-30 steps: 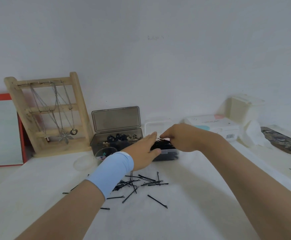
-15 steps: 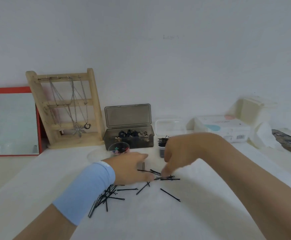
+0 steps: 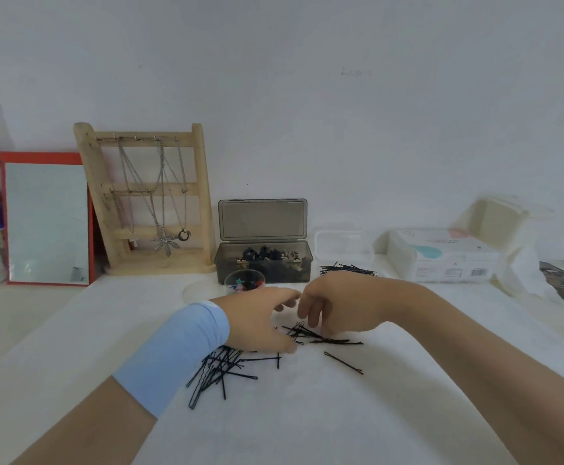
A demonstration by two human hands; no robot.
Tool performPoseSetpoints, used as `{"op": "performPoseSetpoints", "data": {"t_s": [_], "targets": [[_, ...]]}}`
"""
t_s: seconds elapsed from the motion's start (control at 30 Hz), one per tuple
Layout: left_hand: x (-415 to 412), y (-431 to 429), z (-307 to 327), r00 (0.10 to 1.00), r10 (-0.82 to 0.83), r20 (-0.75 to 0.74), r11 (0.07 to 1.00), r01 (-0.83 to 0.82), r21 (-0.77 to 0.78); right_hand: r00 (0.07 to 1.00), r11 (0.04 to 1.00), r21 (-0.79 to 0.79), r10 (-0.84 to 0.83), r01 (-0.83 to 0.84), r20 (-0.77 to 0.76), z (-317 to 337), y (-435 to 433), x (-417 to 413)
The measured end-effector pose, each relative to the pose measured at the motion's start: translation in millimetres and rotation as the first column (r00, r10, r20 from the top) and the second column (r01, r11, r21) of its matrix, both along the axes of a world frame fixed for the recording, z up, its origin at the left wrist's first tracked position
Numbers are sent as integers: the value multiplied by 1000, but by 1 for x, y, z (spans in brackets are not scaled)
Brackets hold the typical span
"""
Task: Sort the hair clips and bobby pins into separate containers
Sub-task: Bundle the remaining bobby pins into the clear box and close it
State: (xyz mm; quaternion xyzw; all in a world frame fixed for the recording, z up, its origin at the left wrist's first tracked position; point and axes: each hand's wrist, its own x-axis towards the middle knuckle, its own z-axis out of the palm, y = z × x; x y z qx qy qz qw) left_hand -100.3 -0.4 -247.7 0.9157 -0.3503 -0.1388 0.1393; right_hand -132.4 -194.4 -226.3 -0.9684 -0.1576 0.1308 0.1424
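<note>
my left hand (image 3: 257, 318), with a pale blue wristband (image 3: 173, 354), lies low on the white table (image 3: 307, 414), fingers spread loosely over the scattered bobby pins (image 3: 227, 367). my right hand (image 3: 337, 307) hangs just right of it, fingers curled down toward the pins; i cannot tell whether it pinches one. a single pin (image 3: 343, 363) lies apart on the near right. further back, a small round cup (image 3: 244, 283) stands before the smoky box (image 3: 263, 265), lid up, holding hair clips (image 3: 267, 255). right of it a clear container (image 3: 344, 250) carries more pins (image 3: 347, 269). far left stand a wooden necklace rack (image 3: 146, 199) and a red-framed mirror (image 3: 44, 219).
</note>
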Motion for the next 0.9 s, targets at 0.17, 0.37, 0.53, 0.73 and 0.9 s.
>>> {"op": "performPoseSetpoints", "data": {"t_s": [0.17,0.37,0.53,0.73,0.9], "targets": [[-2,-8,-9,990,30,138,982,-56,183,991,960,-275,-80,48,-105,-3,-8,-1],[-1,-4,-2,998,-40,41,999,38,31,993,989,-146,12,-29,-114,-4,-8,1],[9,17,18,1000,16,21,946,-22,323,997,999,-53,12,-8,83,-12,1,3],[5,12,3,995,-41,87,969,19,248,995,997,-74,-27,34,98,-10,0,4],[8,3,-11,988,-9,153,999,4,37,975,979,-175,-135,104,-174,-5,-11,1]]}}
